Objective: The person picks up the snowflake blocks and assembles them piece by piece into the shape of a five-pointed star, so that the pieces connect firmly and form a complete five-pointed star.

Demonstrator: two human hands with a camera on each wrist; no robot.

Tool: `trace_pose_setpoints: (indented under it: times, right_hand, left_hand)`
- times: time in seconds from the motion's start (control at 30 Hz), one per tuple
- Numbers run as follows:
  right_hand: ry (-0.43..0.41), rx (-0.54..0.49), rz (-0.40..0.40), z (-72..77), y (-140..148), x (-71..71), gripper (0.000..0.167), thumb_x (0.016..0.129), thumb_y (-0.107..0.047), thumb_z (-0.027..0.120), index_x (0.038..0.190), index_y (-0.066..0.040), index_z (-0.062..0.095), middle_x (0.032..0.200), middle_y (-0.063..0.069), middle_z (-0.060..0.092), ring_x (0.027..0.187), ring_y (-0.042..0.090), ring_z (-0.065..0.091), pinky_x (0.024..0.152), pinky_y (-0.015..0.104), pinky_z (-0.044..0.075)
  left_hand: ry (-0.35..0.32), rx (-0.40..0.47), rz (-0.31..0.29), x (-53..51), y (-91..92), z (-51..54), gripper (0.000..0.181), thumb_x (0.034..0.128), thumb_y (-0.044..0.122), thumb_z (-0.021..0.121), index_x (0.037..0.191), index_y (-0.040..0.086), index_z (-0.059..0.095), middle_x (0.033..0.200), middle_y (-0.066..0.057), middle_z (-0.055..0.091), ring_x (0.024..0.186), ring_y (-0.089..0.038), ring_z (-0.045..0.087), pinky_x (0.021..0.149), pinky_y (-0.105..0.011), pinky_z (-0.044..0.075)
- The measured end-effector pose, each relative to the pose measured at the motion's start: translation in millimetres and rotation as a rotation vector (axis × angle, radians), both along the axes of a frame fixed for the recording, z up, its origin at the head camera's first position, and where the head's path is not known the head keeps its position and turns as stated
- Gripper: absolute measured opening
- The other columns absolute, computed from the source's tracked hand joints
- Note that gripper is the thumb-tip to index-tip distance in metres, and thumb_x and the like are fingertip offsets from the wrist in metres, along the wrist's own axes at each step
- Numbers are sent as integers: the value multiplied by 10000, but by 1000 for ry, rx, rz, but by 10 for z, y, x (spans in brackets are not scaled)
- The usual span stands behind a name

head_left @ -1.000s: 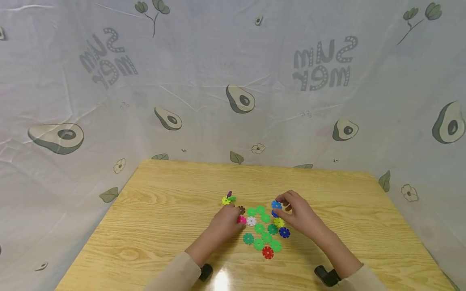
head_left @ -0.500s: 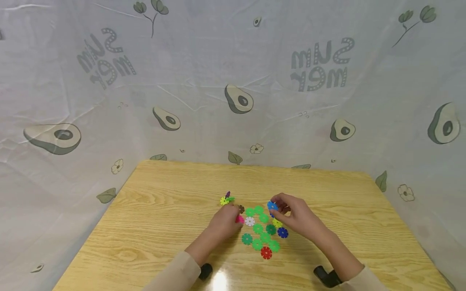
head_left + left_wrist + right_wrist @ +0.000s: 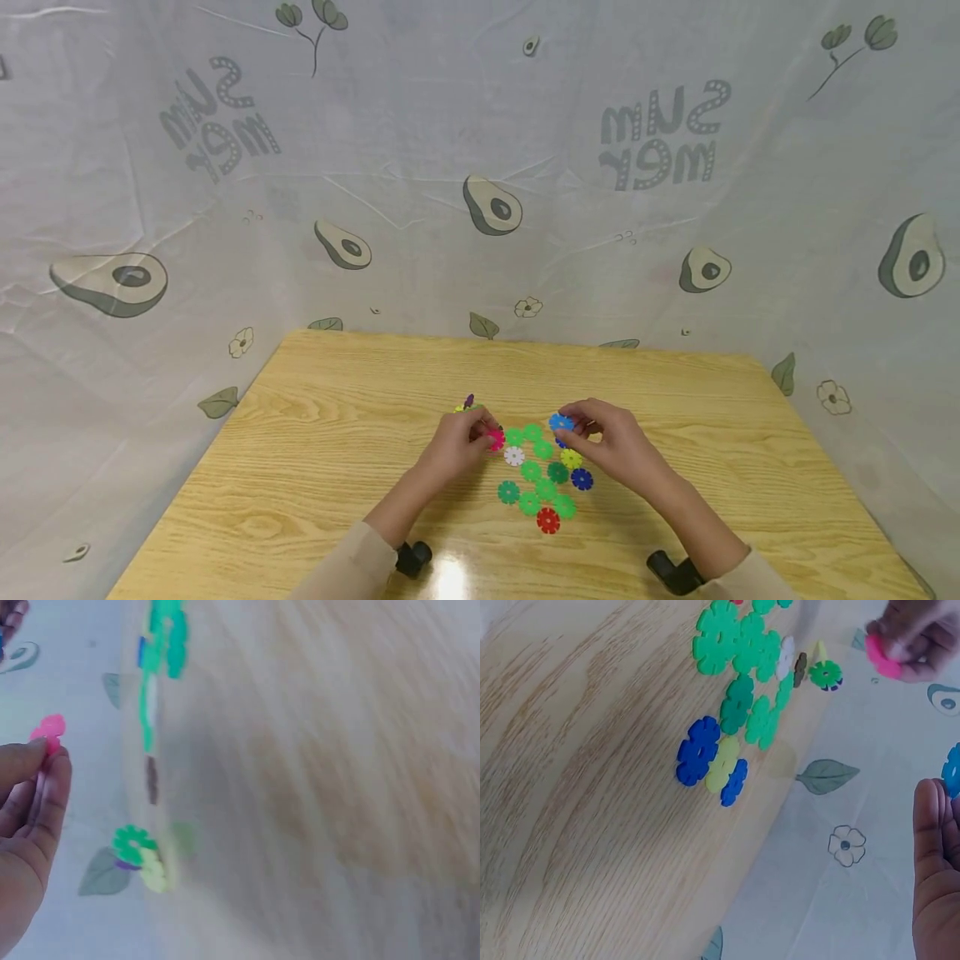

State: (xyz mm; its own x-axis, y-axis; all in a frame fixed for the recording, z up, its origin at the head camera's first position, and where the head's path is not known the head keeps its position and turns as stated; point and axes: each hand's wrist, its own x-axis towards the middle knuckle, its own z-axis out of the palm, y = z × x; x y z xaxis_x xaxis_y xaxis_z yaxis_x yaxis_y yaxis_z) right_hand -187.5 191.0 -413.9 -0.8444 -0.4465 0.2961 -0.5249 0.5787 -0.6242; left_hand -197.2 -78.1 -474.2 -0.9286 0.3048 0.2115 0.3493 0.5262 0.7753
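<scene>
My left hand pinches a pink snowflake building disc between thumb and fingers, lifted off the table. The same pink disc shows at the left in the left wrist view. Between the thumb and fingers of my right hand is a light blue disc, held up over the far right of the loose discs. Below and between the hands lie several green discs, a white disc, a yellow disc, a dark blue disc and a red disc.
Behind my left hand stands a small joined piece with a purple disc, partly hidden; its green disc shows in the left wrist view. A brown disc lies near the white one. A printed curtain hangs behind the wooden table.
My right hand has picked up the light blue disc and brought it slightly left. My left hand has raised the pink disc from the table, away from its place beside the white one.
</scene>
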Motion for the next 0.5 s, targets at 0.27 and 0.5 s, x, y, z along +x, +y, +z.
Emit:
trace_pose_setpoints:
  times: [0.27,0.5]
  right_hand:
    - [-36,-47,36,29,-78,13,233,959,-169,770,1160,-52,748,1007,12,754,846,32,674,776,255,621]
    - [-23,-37,50,34,-164,17,245,944,-152,784,1161,-44,747,1000,-16,746,834,-1,658,768,247,615]
  left_hand:
    - [30,220,6,137,129,287,53,967,55,736,1014,32,725,952,-113,768,846,-234,745,741,-165,584]
    - [68,216,-14,215,205,419,45,969,56,732,1012,44,742,932,-85,794,826,-233,746,740,-181,586]
